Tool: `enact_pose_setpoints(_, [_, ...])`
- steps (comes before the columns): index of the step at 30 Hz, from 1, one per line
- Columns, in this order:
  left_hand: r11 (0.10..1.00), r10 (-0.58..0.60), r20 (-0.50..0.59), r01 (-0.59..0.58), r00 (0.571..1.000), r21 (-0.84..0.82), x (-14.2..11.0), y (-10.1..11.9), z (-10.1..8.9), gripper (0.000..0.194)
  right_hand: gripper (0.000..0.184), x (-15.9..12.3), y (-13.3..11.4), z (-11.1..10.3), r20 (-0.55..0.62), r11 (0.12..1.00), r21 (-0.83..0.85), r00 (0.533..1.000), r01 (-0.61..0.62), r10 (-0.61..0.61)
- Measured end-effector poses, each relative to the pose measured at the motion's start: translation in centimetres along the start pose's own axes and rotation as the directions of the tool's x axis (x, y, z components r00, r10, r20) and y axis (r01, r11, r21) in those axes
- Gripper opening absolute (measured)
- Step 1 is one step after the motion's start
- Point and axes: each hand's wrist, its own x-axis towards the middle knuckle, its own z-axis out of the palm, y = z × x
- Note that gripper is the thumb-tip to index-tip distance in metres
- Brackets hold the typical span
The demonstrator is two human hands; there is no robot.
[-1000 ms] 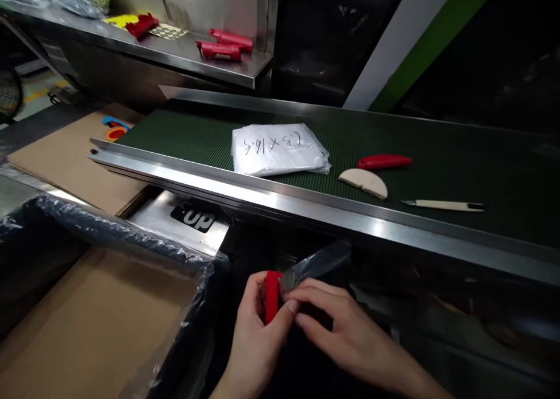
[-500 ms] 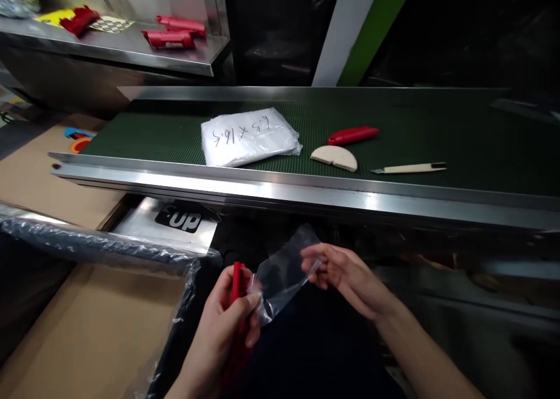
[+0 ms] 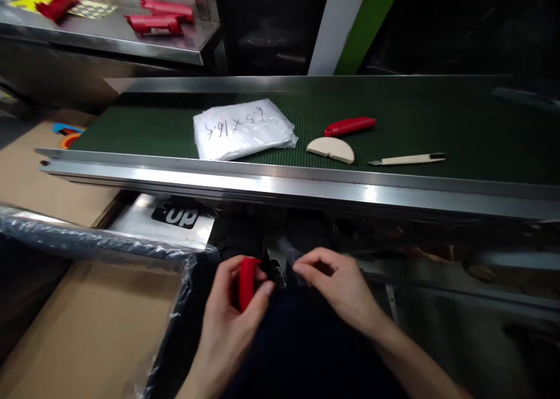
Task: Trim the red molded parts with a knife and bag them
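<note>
My left hand (image 3: 231, 311) is closed round a red plastic handle (image 3: 247, 281), held upright below the conveyor's steel rail. My right hand (image 3: 335, 285) pinches the edge of a small clear plastic bag (image 3: 284, 259) just to the right of the handle; the bag stretches between both hands and is hard to see against the dark. On the green belt (image 3: 131, 130) lie a stack of clear bags (image 3: 242, 129) with handwriting on it, another red handle (image 3: 349, 126), a cream half-round piece (image 3: 331, 149) and a cream-handled blade (image 3: 409, 160).
A cardboard box lined with plastic film (image 3: 87, 323) stands at my lower left. A steel shelf (image 3: 131, 40) at the back left carries several red parts (image 3: 157, 17). A steel plate with a black label (image 3: 175, 217) lies under the rail (image 3: 280, 186).
The bag, held up and spread half a second ago, is now drawn in close to the red handle. My right hand has moved left and down towards my left hand.
</note>
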Motion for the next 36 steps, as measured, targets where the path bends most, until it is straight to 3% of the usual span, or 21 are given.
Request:
enact_pose_setpoints(3, [0.997,-0.039,0.200,0.050,0.979,-0.050,-0.2,-0.1,1.1,0.035,0.011,-1.1,-0.7,1.4,0.083,0.992,-0.065,0.992,0.106,-0.100])
enact_pose_setpoints(9, [0.996,-0.065,0.246,0.076,0.967,-0.036,0.2,-1.0,1.1,0.023,0.010,-1.6,-0.7,2.1,0.135,0.962,-0.154,0.969,0.227,-0.207])
enact_pose_setpoints(13, [0.999,-0.032,0.181,0.029,0.983,0.021,0.4,-1.6,1.2,0.019,0.015,-1.2,0.4,2.5,-0.021,0.952,-0.191,0.968,0.240,-0.248])
enact_pose_setpoints(16, [0.994,0.018,0.136,-0.032,0.990,0.101,0.8,-1.8,1.4,0.027,0.016,-1.2,0.8,3.3,-0.148,0.920,-0.234,0.924,0.315,-0.354])
enact_pose_setpoints(20, [0.981,0.095,0.099,-0.110,0.991,0.158,1.6,-1.7,1.4,0.031,0.017,-1.3,0.5,3.3,-0.019,0.868,-0.250,0.895,0.428,-0.446])
enact_pose_setpoints(24, [0.944,0.184,0.154,-0.218,0.971,0.246,1.7,-1.8,1.2,0.039,0.038,-1.0,-0.8,2.1,0.024,0.880,-0.260,0.914,0.397,-0.405])
enact_pose_setpoints(29, [0.892,0.275,0.254,-0.345,0.927,0.292,1.5,-3.3,1.4,0.045,0.006,-0.3,-2.1,0.9,0.163,0.916,-0.214,0.937,0.339,-0.308])
enact_pose_setpoints(32, [0.918,0.235,0.174,-0.277,0.956,0.283,2.7,-4.6,1.3,0.050,0.005,-1.0,-1.9,-0.3,-0.075,0.905,-0.254,0.926,0.341,-0.370])
enact_pose_setpoints(34, [0.952,0.163,0.109,-0.185,0.981,0.245,3.9,-5.2,0.9,0.038,0.008,-2.0,-1.5,-1.4,-0.247,0.902,-0.312,0.891,0.299,-0.381])
enact_pose_setpoints(36, [0.978,0.093,0.070,-0.104,0.993,0.182,4.8,-5.5,0.5,0.021,0.016,-3.3,-1.2,-2.3,-0.275,0.864,-0.409,0.864,0.293,-0.422])
